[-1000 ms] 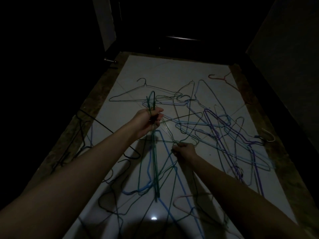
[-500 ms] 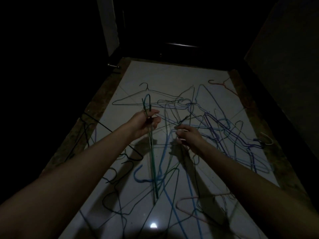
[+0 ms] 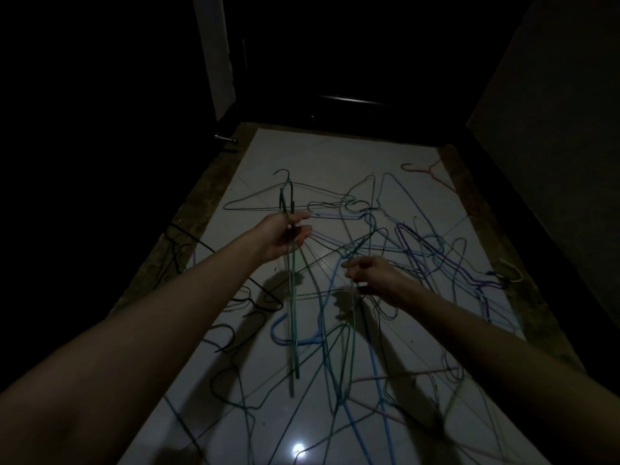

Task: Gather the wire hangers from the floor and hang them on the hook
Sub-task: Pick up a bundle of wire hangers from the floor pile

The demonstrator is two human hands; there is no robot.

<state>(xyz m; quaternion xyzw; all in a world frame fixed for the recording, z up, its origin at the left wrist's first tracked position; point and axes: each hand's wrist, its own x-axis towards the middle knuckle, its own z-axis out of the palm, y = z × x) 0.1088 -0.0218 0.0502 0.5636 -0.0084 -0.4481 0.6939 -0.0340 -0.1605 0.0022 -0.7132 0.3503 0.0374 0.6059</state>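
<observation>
- Showing very dim throughout; sinking into near-black at the walls and upper corners
- Catching one small bright glare spot on the glossy floor [image 3: 298,450] near the bottom edge, reflecting light from above
- Casting soft dark shadows under both hands onto the tile
- Blurring the thin hangers [image 3: 402,250] slightly; bending straight edges outward toward the borders
- Smearing forearms in the foreground, lacking focus
</observation>
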